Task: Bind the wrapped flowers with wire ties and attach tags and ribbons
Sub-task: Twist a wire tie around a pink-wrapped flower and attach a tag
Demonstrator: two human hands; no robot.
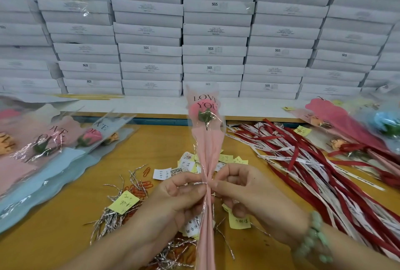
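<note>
Status: binding step in hand, not complete. One wrapped flower (pixel 205 116) stands upright over the middle of the counter (pixel 168 140), held between both hands. A silver tie (pixel 200 183) circles the gathered neck of its wrapper. Whether it is twisted tight cannot be told. No tag or ribbon shows on this flower, so both appear outstanding.

At the left lie wrapped flowers (pixel 54 140) with no ties visible, judged awaiting work. At the right lie flowers with red ribbon (pixel 346 146), judged finished.

Supplies are to hand: loose ties (pixel 112 217), tags (pixel 225 158) and ribbons (pixel 303 161).

Hands: the left hand (pixel 179 196) has its fingers curled, thumb and forefinger pinching the tie's end just left of the neck. The right hand (pixel 244 192) is likewise curled and pinches the tie at the neck's right side. The two hands nearly touch across the wrapper.
</note>
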